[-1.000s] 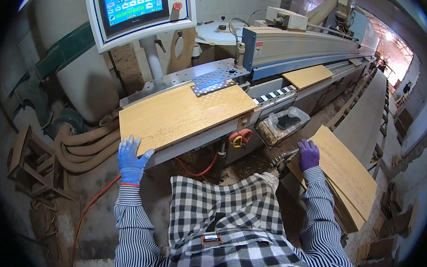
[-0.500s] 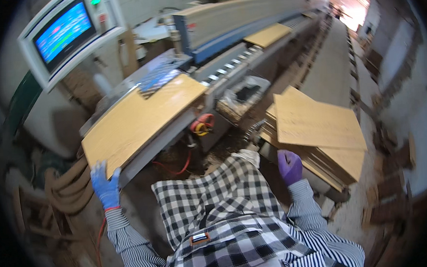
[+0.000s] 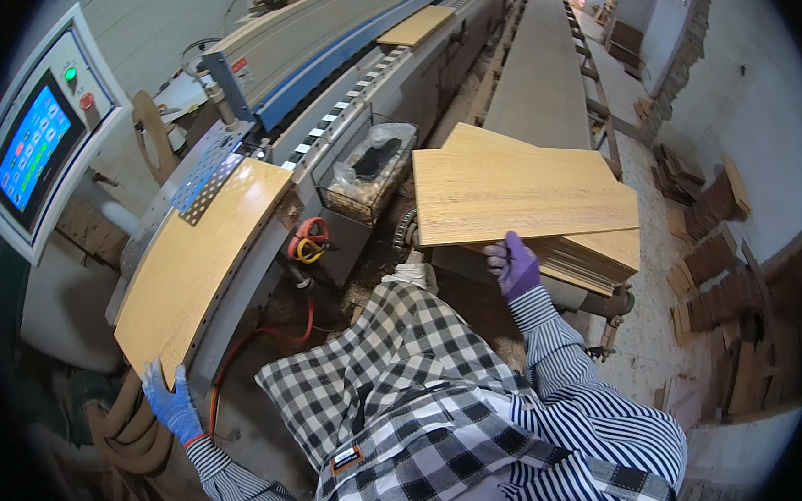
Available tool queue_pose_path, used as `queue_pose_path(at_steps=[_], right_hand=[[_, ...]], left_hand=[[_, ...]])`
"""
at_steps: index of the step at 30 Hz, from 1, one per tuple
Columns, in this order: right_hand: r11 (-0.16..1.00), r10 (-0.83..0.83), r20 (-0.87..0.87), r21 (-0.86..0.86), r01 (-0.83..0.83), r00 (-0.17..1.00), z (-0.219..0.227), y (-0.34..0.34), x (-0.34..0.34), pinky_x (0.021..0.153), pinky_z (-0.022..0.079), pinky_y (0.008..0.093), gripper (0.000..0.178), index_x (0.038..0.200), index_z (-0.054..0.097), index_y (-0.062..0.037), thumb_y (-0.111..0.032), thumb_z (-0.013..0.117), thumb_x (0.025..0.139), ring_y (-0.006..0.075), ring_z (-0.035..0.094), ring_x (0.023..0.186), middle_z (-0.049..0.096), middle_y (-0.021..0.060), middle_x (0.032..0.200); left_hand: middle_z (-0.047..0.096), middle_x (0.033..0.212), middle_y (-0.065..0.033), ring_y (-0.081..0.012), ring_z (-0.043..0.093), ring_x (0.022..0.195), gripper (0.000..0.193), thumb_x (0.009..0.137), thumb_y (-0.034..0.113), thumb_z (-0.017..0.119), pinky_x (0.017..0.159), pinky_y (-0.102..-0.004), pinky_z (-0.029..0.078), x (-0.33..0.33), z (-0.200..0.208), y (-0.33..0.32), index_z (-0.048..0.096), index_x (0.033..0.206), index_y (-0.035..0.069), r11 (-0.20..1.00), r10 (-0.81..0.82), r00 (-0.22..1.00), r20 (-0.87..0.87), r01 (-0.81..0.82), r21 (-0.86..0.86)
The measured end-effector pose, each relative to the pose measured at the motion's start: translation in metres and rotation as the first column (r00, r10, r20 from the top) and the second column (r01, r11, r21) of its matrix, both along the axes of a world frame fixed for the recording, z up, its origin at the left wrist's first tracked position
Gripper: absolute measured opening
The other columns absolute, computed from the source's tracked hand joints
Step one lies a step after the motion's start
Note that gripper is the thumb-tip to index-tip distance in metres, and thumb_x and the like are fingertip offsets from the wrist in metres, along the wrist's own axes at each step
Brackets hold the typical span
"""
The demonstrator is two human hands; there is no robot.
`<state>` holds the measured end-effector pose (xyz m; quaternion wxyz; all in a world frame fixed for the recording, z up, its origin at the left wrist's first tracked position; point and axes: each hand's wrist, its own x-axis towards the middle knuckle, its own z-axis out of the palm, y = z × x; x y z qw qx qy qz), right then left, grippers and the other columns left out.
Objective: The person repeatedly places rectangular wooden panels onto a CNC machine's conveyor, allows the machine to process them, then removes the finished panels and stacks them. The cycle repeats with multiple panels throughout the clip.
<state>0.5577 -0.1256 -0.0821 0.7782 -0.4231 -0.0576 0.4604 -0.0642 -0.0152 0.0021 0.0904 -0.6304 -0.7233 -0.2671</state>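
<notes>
A long yellow wood-grain panel (image 3: 208, 253) lies on the machine's infeed bed at the left. My left hand (image 3: 170, 401), in a blue glove, rests at the near end of that panel, fingers spread. To the right, a stack of similar panels (image 3: 595, 264) has one top board (image 3: 517, 193) set askew over the others. My right hand (image 3: 514, 266), in a purple glove, is at the near long edge of this top board. Its fingers are curled in, and one raised digit meets the board's edge. No object shows in its fingers.
A control screen (image 3: 35, 149) stands at the left. The blue-grey machine beam (image 3: 315, 54) runs away beside a roller track carrying another panel (image 3: 417, 26). A wire basket (image 3: 369, 174) with a plastic bag hangs there. A long conveyor (image 3: 537, 68) stretches behind the stack. Boards lean along the right wall.
The view has swung to the right. My right hand has moved along the top board's near edge, and one digit now points up at it. My left hand stays at its panel's end.
</notes>
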Motion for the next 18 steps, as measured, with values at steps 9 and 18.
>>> queue_pose_path(at_steps=[9, 18], right_hand=[[0.975, -0.219, 0.027, -0.037, 0.220, 0.975, -0.001, -0.009, 0.011, 0.054, 0.048, 0.0326, 0.028, 0.094, 0.051, -0.0107, -0.037, 0.060, 0.089, 0.0222, 0.060, 0.066, 0.061, 0.0131, 0.080], [0.969, -0.221, 0.059, -0.098, 0.226, 0.973, -0.014, -0.016, 0.028, 0.057, 0.045, 0.0298, 0.028, 0.096, 0.057, -0.0133, -0.041, 0.058, 0.091, 0.0163, 0.057, 0.064, 0.064, 0.0074, 0.081]], left_hand=[[0.046, 0.140, -0.0159, -0.0332, 0.035, 0.134, 0.049, 0.088, 0.024, 0.064, 0.110, -0.0406, 0.028, -0.049, -0.009, -0.033, 0.052, 0.131, 0.004, 1.000, -0.010, 1.000, 0.018, 0.010, 0.027], [0.049, 0.137, -0.0141, -0.0288, 0.038, 0.133, 0.049, 0.084, 0.016, 0.067, 0.110, -0.0372, 0.030, -0.034, -0.008, -0.046, 0.053, 0.130, 0.006, 0.988, -0.128, 0.926, 0.357, 0.087, 0.128]])
